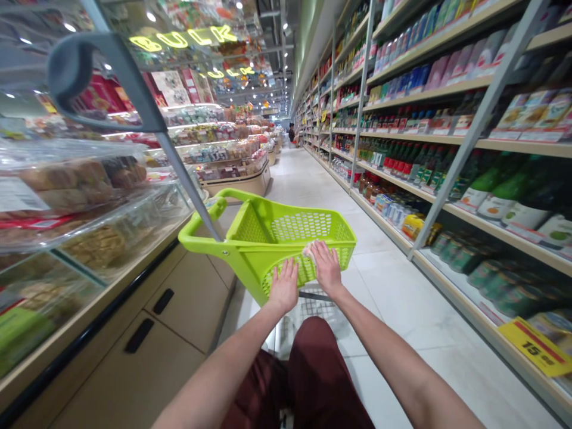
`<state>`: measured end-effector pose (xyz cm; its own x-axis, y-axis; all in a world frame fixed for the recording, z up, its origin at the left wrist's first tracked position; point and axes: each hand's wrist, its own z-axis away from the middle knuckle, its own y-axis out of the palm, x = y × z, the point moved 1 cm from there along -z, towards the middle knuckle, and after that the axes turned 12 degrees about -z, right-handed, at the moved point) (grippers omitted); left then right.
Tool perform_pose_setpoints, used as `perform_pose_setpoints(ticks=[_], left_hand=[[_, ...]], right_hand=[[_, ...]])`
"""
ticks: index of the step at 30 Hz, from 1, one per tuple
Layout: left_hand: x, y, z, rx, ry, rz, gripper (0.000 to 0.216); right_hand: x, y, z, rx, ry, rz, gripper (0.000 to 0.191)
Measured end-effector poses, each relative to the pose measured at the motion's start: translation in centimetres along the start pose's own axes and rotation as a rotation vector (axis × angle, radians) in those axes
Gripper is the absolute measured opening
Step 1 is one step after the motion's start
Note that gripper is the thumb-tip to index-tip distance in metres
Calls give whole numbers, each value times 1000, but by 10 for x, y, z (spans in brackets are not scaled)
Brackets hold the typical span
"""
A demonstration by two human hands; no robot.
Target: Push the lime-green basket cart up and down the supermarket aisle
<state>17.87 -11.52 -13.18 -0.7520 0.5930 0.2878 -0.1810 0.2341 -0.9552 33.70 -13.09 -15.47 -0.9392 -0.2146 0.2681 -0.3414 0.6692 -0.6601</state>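
A lime-green plastic shopping basket (pixel 286 229) is tipped on its side in front of me, with its open top facing up the aisle. Its long grey pull handle (pixel 134 83) slants up to the upper left. My left hand (pixel 284 287) lies flat on the basket's perforated wall with its fingers stretched out. My right hand (pixel 326 266) presses a small white cloth (pixel 308 249) against the same wall near the rim. Below my arms are my dark red trousers (pixel 313 369).
On the left is a glass display counter (pixel 89 226) of baked goods over beige cabinet doors (pixel 179 298). Shelves of bottles and cans (pixel 447 167) run along the right, with a yellow price tag (pixel 534 345). The white tiled aisle (pixel 304 179) stretches ahead, with a person (pixel 291 132) far off.
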Motion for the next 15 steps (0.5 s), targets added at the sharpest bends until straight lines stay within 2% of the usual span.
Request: perform_pose_setpoints(ticks=[3,6,9,12,15], left_hand=[[-9,-5,-6,2,44,-6,67],[-17,-4,-8,35,80,-5,67],[-21,-1,-10,71,103,-7,68],[-25,0,-16,63,110,-14,68],[-30,-3,-26,21,112,-13,68]], right_hand=[[-6,14,10,129,-11,38,48],[-12,29,35,237,31,47,48],[-20,31,56,297,77,28,50],[-30,15,57,226,94,7,52],[-41,-9,39,25,118,23,50]])
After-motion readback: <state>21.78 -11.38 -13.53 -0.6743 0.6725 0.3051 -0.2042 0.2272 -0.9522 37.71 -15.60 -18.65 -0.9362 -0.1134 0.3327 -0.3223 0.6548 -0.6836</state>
